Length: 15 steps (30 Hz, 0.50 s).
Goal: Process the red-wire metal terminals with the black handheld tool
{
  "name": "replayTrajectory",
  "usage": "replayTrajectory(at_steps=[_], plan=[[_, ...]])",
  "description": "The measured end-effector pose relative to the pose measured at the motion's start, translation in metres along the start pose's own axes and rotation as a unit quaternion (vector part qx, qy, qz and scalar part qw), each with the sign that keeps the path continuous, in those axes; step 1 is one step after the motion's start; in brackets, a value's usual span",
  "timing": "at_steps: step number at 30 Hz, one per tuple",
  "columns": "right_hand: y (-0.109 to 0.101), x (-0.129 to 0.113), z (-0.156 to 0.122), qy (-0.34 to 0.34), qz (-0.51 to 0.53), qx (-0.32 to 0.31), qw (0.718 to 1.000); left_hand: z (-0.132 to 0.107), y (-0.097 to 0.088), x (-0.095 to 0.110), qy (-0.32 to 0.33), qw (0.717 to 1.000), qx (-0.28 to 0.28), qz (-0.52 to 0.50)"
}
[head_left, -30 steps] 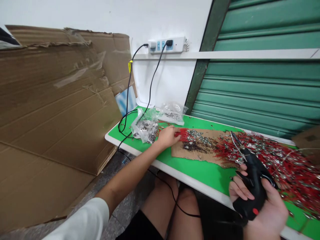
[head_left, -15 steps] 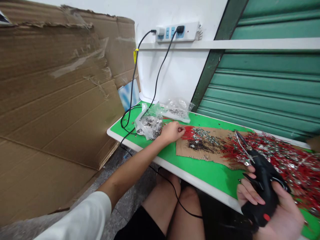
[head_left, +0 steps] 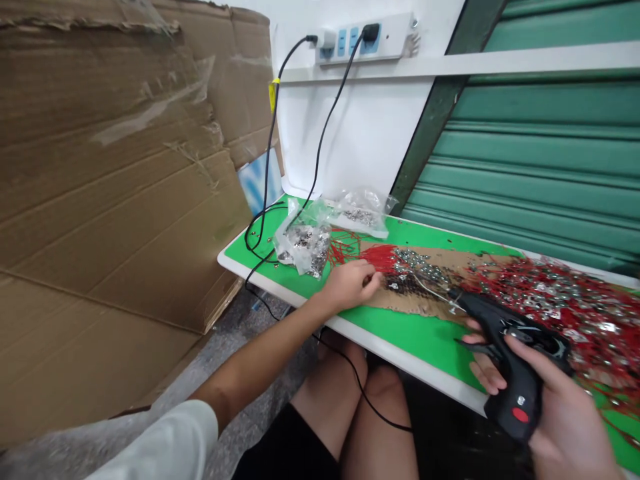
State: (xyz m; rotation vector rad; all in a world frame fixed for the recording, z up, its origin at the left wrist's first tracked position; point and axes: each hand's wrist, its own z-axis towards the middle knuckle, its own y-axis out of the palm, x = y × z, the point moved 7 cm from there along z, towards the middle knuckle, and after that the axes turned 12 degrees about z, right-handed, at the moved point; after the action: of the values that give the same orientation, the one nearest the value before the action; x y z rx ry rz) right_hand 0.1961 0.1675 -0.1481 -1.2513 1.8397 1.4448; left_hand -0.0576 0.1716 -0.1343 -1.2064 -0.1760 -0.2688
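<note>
In the head view, the right hand (head_left: 565, 403) is closed round the grip of a black tool (head_left: 483, 308), shaped like a gun, with its nose pointing left over a cardboard sheet (head_left: 417, 305) on the green bench (head_left: 425, 340). A thin silvery strand reaches ahead of it toward rows of small metal pieces (head_left: 420, 263); whether it touches them is hard to tell. The left hand (head_left: 354, 283) sits at the sheet's left end, fingers curled in and thumb near the forefinger, just beside a row of red wires (head_left: 377, 257). Whether it pinches anything is hidden.

If the tool's tip is hot, the main risk looks to be a burn, since it points toward the left hand, or a scorched sheet from lingering too low. A careless sweep of the left wrist could skew the row. The tool's rear is close to the tangled pile (head_left: 555, 300) of red wires and metal, so it might snag strands. A black cord (head_left: 360, 393) lies over the legs and could catch if a knee shifts.
</note>
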Motion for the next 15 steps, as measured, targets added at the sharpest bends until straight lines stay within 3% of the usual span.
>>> replayTrajectory(at_steps=[5,12,15], plan=[[-0.003,0.010,0.002,0.082,-0.049,0.050,0.994,-0.003,0.004,-0.006,0.004,1.000,0.010,-0.025],[0.005,0.010,-0.006,0.056,-0.031,0.043,0.997,-0.004,0.012,-0.005,0.012,1.000,-0.015,-0.012],[0.003,0.004,-0.006,0.022,-0.010,0.031,0.999,-0.004,-0.004,-0.006,0.009,0.999,0.038,-0.037]])
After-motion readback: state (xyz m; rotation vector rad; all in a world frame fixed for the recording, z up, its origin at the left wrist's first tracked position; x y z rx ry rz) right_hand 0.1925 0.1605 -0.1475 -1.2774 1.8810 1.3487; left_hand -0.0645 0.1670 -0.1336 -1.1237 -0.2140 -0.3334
